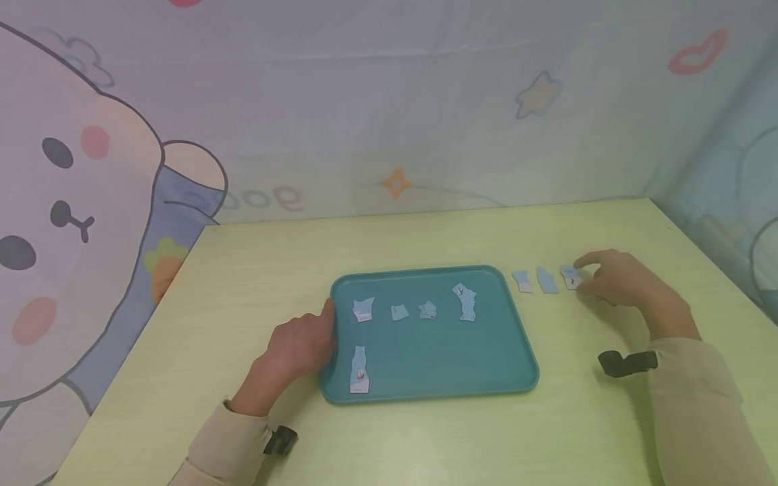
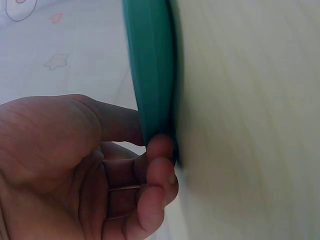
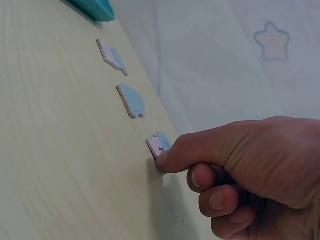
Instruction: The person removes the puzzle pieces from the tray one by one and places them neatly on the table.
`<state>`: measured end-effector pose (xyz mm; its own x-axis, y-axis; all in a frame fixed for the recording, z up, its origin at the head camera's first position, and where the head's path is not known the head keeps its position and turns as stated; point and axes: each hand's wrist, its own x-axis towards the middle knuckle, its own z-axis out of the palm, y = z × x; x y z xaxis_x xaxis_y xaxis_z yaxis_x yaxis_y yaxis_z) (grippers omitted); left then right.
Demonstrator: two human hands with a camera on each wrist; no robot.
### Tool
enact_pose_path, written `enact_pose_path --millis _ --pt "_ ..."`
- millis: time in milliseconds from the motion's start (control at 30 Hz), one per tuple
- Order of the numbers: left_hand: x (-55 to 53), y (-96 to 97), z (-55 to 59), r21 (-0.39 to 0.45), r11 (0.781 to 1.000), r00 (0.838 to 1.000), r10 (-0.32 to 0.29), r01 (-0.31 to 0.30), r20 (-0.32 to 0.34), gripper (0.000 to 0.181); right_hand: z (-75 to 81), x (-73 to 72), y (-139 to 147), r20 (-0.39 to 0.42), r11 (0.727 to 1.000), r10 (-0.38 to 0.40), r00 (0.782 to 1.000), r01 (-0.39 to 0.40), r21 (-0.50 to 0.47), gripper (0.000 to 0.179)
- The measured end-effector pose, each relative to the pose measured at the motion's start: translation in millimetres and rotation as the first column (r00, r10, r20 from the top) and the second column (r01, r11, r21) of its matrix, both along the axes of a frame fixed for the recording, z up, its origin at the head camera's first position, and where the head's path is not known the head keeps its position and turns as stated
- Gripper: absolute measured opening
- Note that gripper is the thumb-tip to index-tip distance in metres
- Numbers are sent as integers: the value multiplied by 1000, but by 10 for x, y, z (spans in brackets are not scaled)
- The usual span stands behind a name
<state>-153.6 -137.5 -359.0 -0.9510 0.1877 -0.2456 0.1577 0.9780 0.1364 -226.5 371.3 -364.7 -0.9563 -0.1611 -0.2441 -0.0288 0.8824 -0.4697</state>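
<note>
My left hand (image 1: 300, 344) grips the left edge of a green tray (image 1: 425, 361). In the left wrist view, the thumb lies over the tray's rim (image 2: 150, 65) and the fingers curl against its underside. Off the tray's right side, my right hand (image 1: 623, 280) pinches a small blue-and-white puzzle piece (image 1: 570, 278) between thumb and index finger. A dark mark shows on that piece (image 3: 157, 143) in the right wrist view, beside the thumb tip. Its other fingers are curled inward.
Two more puzzle pieces, one notched (image 1: 522, 281) and one plain blue (image 1: 546, 280), lie between tray and right hand. On the tray are a joined strip with a sailboat (image 1: 359, 371), a joined curved section (image 1: 467, 304) and several pieces. A printed curtain (image 1: 365, 101) hangs behind the table.
</note>
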Motion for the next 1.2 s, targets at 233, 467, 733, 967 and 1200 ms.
enact_pose_path --millis 233,467,733,967,1200 --pt "2 4 5 0 1000 1000 4 -4 1 64 -24 -10 18 1 1000 4 1000 -4 -5 58" --pt "4 10 5 -4 1000 1000 7 -7 2 64 39 2 46 -73 999 33 997 -32 13 64" --pt "6 7 16 -6 1000 1000 0 0 -2 63 324 38 -88 -173 999 45 984 -39 36 62" --pt "18 -3 25 -5 1000 1000 -8 8 -7 63 551 167 -359 -275 999 48 960 -43 23 57" --pt "12 -4 22 1 1000 1000 -8 8 -3 64 697 312 -770 -336 995 82 938 -95 -22 53"
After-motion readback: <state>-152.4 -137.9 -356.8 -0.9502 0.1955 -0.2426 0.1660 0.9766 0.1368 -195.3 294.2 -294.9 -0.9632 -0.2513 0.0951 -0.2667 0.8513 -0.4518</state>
